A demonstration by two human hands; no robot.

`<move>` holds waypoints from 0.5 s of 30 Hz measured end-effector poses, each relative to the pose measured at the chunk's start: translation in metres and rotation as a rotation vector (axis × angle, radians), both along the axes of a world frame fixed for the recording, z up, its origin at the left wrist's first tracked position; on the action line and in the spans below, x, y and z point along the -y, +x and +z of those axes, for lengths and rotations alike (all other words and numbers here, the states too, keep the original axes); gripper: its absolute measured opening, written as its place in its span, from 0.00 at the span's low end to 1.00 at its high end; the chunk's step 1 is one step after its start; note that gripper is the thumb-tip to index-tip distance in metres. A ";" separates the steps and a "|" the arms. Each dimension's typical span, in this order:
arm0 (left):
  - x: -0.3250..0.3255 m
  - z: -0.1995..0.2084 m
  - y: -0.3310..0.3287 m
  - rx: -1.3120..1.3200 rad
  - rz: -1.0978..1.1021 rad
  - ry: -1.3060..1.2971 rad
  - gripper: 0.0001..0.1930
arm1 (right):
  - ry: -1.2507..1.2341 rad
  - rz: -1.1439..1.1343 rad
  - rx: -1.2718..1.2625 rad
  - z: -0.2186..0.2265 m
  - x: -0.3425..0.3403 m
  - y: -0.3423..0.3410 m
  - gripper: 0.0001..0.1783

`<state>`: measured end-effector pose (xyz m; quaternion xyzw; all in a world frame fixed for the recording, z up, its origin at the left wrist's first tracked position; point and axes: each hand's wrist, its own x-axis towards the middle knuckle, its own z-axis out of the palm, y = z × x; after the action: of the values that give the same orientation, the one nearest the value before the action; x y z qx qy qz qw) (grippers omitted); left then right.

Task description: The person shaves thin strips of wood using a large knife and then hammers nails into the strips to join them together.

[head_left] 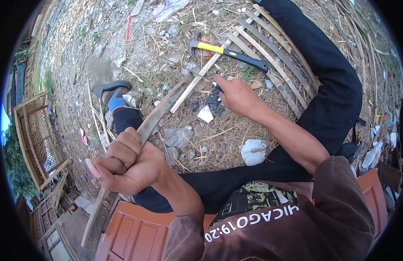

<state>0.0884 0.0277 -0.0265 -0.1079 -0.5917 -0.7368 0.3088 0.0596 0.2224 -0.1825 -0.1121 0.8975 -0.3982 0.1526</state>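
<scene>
1. Strip (160, 114): long, thin wood, held aslant; its lower end is beside the red panel (136, 226), its upper end over the ground (218, 152) between my legs
2. Left hand (132, 167): my fist is wrapped round the strip, fingers pressed together
3. Right hand (239, 96): my fingers are curled on the dark handle of a thin tool (195, 72), which points left past the strip's upper end; contact between the two I cannot tell
4. Pale lath (192, 90): on the ground, just beside the strip's upper end
5. Hammer (229, 52): yellow and black handle, lying across the pale lath, head to the left
6. Other laths (286, 75): spread between the hammer and my right leg
7. White chunk (253, 152): on the dry grass, near my lap
8. Sandal (116, 85): on my left foot, beyond my left fist
9. Lattice (36, 135): wooden, framed, at far left
</scene>
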 end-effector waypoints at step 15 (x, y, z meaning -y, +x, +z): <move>0.027 -0.008 0.001 -0.110 -0.194 0.023 0.26 | -0.224 0.203 -0.127 0.057 0.019 0.004 0.15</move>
<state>0.0891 0.0006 -0.0342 -0.2014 -0.5520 -0.7630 0.2693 0.0638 0.2035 -0.1255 -0.2432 0.8395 -0.4704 0.1215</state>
